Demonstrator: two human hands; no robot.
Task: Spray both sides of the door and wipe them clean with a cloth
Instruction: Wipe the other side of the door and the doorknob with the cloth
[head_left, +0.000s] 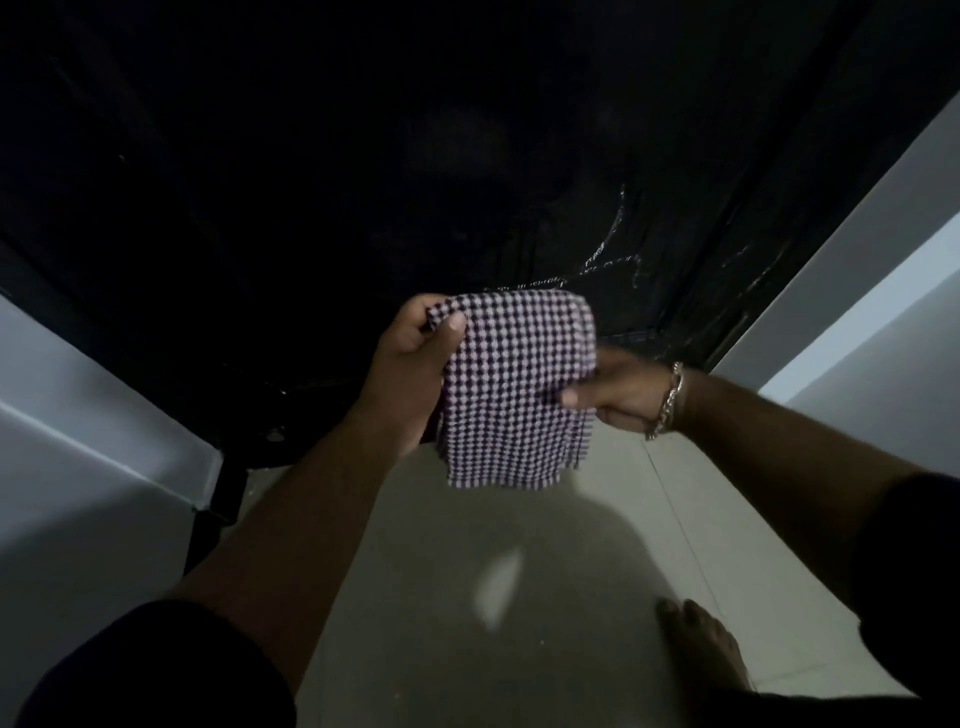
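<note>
Walls (78, 415) of pale grey flank a dark door (363, 156), which shows wet streaks toward its right side. Left hand (415, 358) pinches the upper left corner of a checked cloth (514, 395) between thumb and curled fingers, a closed grip. The cloth hangs folded in front of the door's lower part, above the tiled floor (571, 597). Right hand (618, 395), braceleted at the wrist, grips its right edge. A bare foot (701, 639) stands lower right.

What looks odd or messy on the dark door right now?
Shiny wet streaks run down the glossy black door just above the folded purple-and-white checked cloth, unwiped. The left hand and right hand grip the cloth, off the door.
</note>
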